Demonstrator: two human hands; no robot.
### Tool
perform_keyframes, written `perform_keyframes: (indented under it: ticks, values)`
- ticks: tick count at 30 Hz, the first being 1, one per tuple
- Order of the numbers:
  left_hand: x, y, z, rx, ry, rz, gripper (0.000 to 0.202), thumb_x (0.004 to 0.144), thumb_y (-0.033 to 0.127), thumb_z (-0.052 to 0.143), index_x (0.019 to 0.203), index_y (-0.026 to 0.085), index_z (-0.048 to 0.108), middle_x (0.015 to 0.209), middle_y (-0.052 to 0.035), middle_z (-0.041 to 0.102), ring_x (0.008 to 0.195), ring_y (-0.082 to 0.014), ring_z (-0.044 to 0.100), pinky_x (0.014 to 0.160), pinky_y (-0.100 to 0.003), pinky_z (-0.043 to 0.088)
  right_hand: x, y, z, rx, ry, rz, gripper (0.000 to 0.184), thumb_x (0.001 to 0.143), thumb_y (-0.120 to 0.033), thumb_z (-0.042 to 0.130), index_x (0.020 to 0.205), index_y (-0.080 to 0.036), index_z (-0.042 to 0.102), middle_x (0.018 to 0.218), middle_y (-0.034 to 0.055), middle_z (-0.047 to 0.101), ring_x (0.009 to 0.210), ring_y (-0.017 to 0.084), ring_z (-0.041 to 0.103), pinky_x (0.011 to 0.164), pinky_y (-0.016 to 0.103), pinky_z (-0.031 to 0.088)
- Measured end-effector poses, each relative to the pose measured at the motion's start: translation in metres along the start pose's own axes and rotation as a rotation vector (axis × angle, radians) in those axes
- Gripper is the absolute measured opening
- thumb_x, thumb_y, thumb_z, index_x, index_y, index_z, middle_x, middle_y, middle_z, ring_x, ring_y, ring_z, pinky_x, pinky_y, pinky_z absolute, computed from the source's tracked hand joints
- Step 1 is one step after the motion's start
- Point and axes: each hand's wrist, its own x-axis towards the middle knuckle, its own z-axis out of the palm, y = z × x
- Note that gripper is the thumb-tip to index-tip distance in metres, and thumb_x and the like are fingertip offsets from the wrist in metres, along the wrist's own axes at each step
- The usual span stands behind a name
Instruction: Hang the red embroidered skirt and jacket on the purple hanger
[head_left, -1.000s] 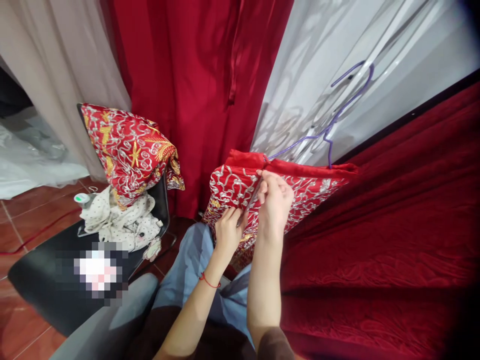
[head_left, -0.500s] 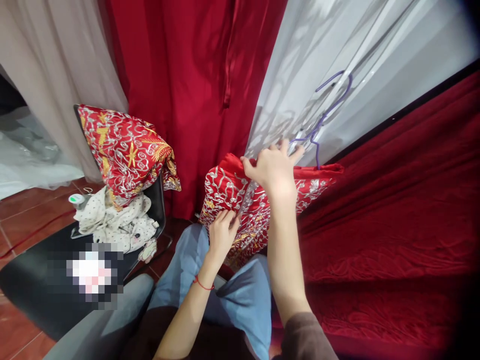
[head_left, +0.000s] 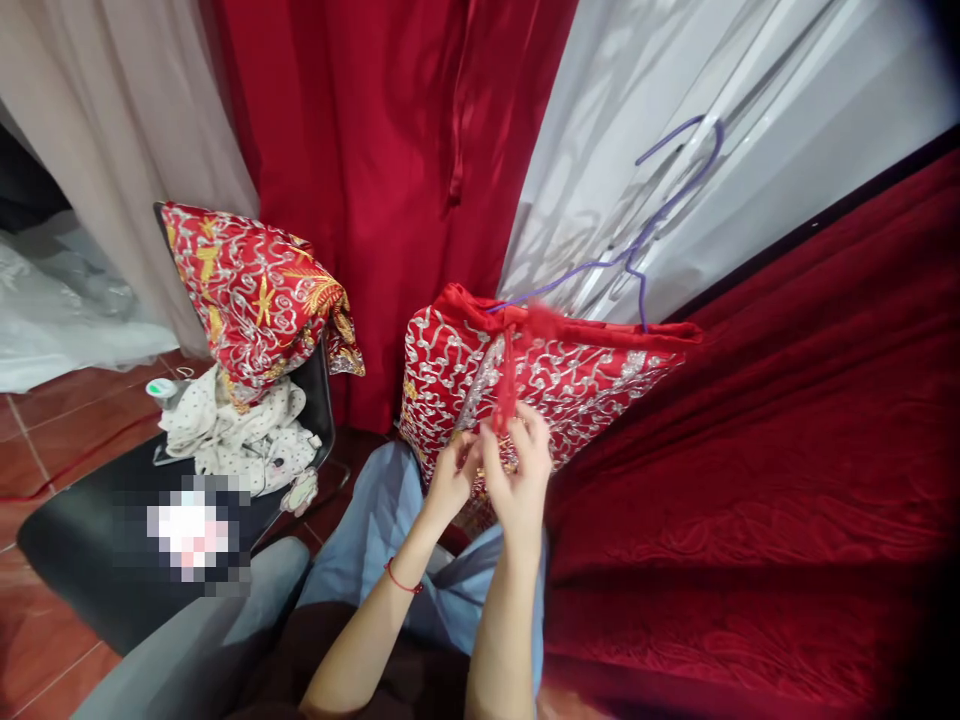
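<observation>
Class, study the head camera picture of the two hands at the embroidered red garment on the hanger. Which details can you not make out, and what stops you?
- Head view: what the left hand and right hand pinch is too small; fingers cover it.
- The red strip on the embroidered garment is motion-blurred.
- A pixelated patch hides something on the black chair.
- The purple hanger hook's support is unclear against white fabric.

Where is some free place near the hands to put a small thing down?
Free: the red velvet surface right of the embroidered red garment, and the black seat in front of the spotted cloth. Crowded: the back of that seat, and where the left hand and right hand meet at the garment.
</observation>
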Motion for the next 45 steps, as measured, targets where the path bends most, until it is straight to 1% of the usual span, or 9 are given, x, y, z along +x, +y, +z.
perform_keyframes:
  ticks: [3, 6, 11, 19, 23, 27, 31, 36, 45]
  values:
    - [0.000, -0.002, -0.003, -0.139, 0.024, -0.045, 0.034, 0.094, 0.050, 0.051, 0.098, 0.019, 0.065, 0.096, -0.0080, 0.073, 0.095, -0.0206, 0.068, 0.087, -0.031, 0.055, -0.028, 0.009, 0.005, 0.132, -0.151, 0.106, 0.012, 0.093, -0.025, 0.054, 0.095, -0.025, 0.066, 0.100, 0.0062, 0.069, 0.094, 0.021, 0.066, 0.088, 0.038, 0.052]
    - [0.003, 0.000, -0.006, -0.176, 0.092, -0.100, 0.033, 0.094, 0.049, 0.050, 0.096, 0.019, 0.064, 0.101, -0.0090, 0.072, 0.100, -0.0208, 0.069, 0.095, -0.034, 0.055, -0.040, 0.012, 0.004, 0.197, -0.232, 0.135, 0.019, 0.092, -0.022, 0.052, 0.103, -0.026, 0.068, 0.111, 0.0072, 0.070, 0.105, 0.024, 0.066, 0.094, 0.040, 0.051]
    - [0.004, 0.020, -0.013, -0.162, -0.003, -0.063, 0.047, 0.100, 0.053, 0.034, 0.099, 0.019, 0.067, 0.107, -0.0091, 0.072, 0.104, -0.0206, 0.069, 0.096, -0.034, 0.055, -0.044, 0.020, -0.001, 0.288, -0.266, 0.129, 0.042, 0.086, -0.017, 0.047, 0.124, -0.026, 0.060, 0.123, 0.0070, 0.068, 0.115, 0.024, 0.064, 0.100, 0.040, 0.050]
    - [-0.003, 0.036, -0.020, -0.205, -0.120, -0.022, 0.023, 0.087, 0.038, 0.068, 0.099, 0.018, 0.071, 0.097, -0.0044, 0.072, 0.092, -0.0166, 0.066, 0.087, -0.027, 0.052, -0.055, 0.034, 0.004, 0.630, -0.181, 0.397, 0.043, 0.095, -0.023, 0.044, 0.138, -0.027, 0.047, 0.136, 0.0074, 0.061, 0.123, 0.021, 0.060, 0.107, 0.039, 0.047]
    - [0.000, 0.036, -0.018, -0.180, -0.134, 0.032, 0.015, 0.085, 0.031, 0.072, 0.092, 0.018, 0.072, 0.096, -0.0035, 0.071, 0.092, -0.0161, 0.065, 0.087, -0.026, 0.049, -0.056, 0.037, 0.004, 0.536, -0.109, 0.447, 0.023, 0.099, -0.034, 0.048, 0.120, -0.026, 0.053, 0.114, 0.0053, 0.067, 0.105, 0.017, 0.066, 0.094, 0.033, 0.051]
    - [0.001, 0.035, -0.017, -0.146, -0.110, 0.077, 0.016, 0.089, 0.032, 0.068, 0.089, 0.018, 0.074, 0.099, -0.0051, 0.071, 0.096, -0.0175, 0.065, 0.090, -0.028, 0.049, -0.054, 0.042, 0.001, 0.543, -0.183, 0.443, 0.014, 0.096, -0.035, 0.055, 0.106, -0.024, 0.053, 0.093, 0.0012, 0.067, 0.084, 0.014, 0.066, 0.080, 0.028, 0.052]
    - [0.002, 0.034, -0.023, -0.056, -0.133, 0.118, 0.023, 0.094, 0.035, 0.061, 0.098, 0.019, 0.077, 0.108, -0.0075, 0.071, 0.106, -0.0199, 0.063, 0.099, -0.031, 0.046, -0.050, 0.045, 0.000, 0.550, -0.260, 0.393, 0.016, 0.092, -0.031, 0.062, 0.104, -0.022, 0.057, 0.098, 0.0024, 0.069, 0.088, 0.014, 0.066, 0.085, 0.028, 0.051]
    - [0.003, 0.037, -0.029, 0.023, -0.174, 0.107, 0.036, 0.101, 0.039, 0.046, 0.114, 0.021, 0.075, 0.121, -0.0080, 0.069, 0.115, -0.0202, 0.061, 0.106, -0.033, 0.043, -0.050, 0.047, 0.004, 0.516, -0.322, 0.392, 0.009, 0.092, -0.029, 0.060, 0.090, -0.021, 0.061, 0.079, -0.0006, 0.065, 0.075, 0.014, 0.063, 0.075, 0.026, 0.051]
    - [0.001, 0.038, -0.030, 0.051, -0.246, 0.166, 0.037, 0.102, 0.036, 0.044, 0.123, 0.022, 0.070, 0.132, -0.0079, 0.065, 0.126, -0.0205, 0.056, 0.114, -0.035, 0.038, -0.049, 0.050, 0.003, 0.550, -0.284, 0.255, 0.001, 0.088, -0.023, 0.066, 0.088, -0.023, 0.067, 0.110, 0.0050, 0.067, 0.109, 0.020, 0.061, 0.101, 0.035, 0.044]
